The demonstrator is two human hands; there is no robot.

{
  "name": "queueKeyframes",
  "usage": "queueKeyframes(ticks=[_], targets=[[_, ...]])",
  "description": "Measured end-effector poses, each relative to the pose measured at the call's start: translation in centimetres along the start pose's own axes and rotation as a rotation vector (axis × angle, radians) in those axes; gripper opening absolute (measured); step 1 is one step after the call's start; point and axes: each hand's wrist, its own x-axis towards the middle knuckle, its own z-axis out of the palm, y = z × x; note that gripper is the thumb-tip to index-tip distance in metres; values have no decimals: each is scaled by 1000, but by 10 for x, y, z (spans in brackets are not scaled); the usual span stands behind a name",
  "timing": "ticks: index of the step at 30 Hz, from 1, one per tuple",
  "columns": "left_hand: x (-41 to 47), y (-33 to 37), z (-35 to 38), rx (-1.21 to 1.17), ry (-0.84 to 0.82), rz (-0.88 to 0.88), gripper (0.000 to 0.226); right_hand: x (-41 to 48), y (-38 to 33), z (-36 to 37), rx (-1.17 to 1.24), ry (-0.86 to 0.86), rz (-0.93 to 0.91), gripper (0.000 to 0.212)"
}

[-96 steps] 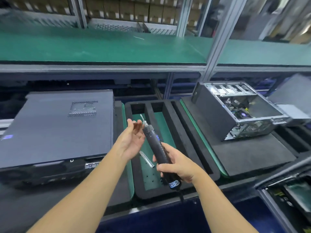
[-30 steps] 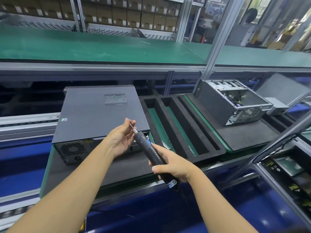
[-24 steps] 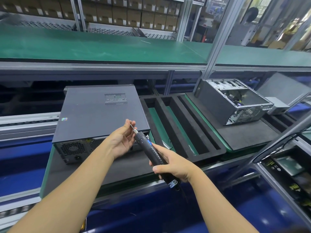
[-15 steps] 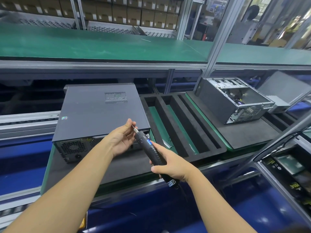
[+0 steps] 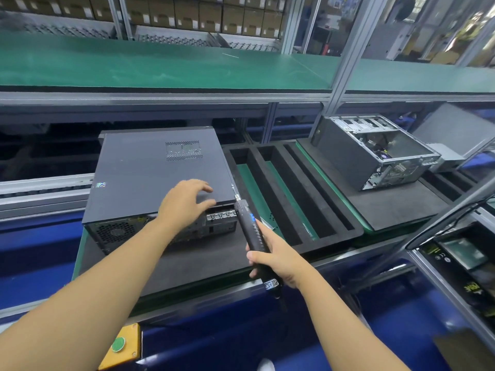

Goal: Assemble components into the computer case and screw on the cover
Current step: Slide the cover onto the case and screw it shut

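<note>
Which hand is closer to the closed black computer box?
Left. The left hand lies over the near edge of the closed case; the right hand is beside its near-right corner, gripping the electric screwdriver.

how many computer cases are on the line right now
2: a closed case under the left hand, and an open case further right on the next foam pad. Grey parts behind it may hide another.

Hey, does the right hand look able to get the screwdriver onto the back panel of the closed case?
Probably yes. The right hand grips the screwdriver, its bit beside the near right corner of the closed case; the back panel faces the person, with nothing between.
</note>
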Motion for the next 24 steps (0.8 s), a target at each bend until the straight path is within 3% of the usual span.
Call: queueKeyframes(ticks=[4,11,24], targets=[[14,-1,15,301,-155,121,57,-8,11,-2,15,23,26,74],[36,-9,21,421,-362,57,58,-20,29,-10,-46,38,124,81],[26,-11,30,458,-272,111,53,-7,43,-1,-65,53,181,89]])
